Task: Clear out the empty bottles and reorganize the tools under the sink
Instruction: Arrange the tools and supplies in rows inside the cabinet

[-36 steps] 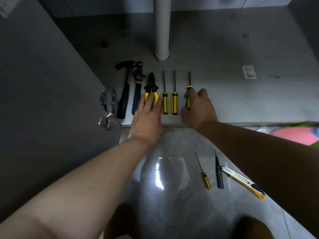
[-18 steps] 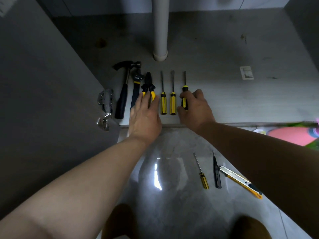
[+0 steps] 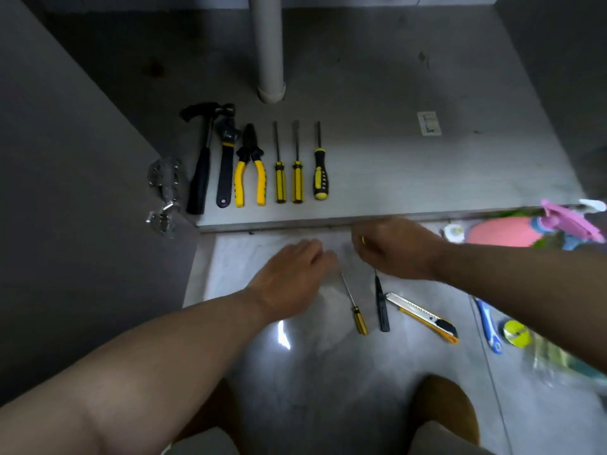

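On the cabinet floor (image 3: 410, 178) under the sink lies a neat row: a black hammer (image 3: 202, 165), a black wrench (image 3: 226, 165), yellow-handled pliers (image 3: 249, 169), two yellow-and-black screwdrivers (image 3: 280, 178) (image 3: 297, 178) and a thicker black-and-yellow screwdriver (image 3: 320, 172). On the tiled floor in front lie a small yellow screwdriver (image 3: 356, 310), a slim black tool (image 3: 381, 307) and a yellow utility knife (image 3: 423, 316). My left hand (image 3: 289, 277) hovers over the tiles, fingers loose, holding nothing. My right hand (image 3: 394, 247) is blurred above the black tool's tip, with nothing visible in it.
A white drain pipe (image 3: 269, 50) comes down at the back of the cabinet. The open door with metal hinges (image 3: 162, 195) stands at the left. At the right edge lie a pink spray bottle (image 3: 568, 221), a blue tool (image 3: 489, 326) and a blurred bottle with a yellow-green cap (image 3: 517, 333).
My right hand let go of the thick black-and-yellow screwdriver, which now lies in the row. Both hands drew back from the cabinet to above the tools on the tiles.
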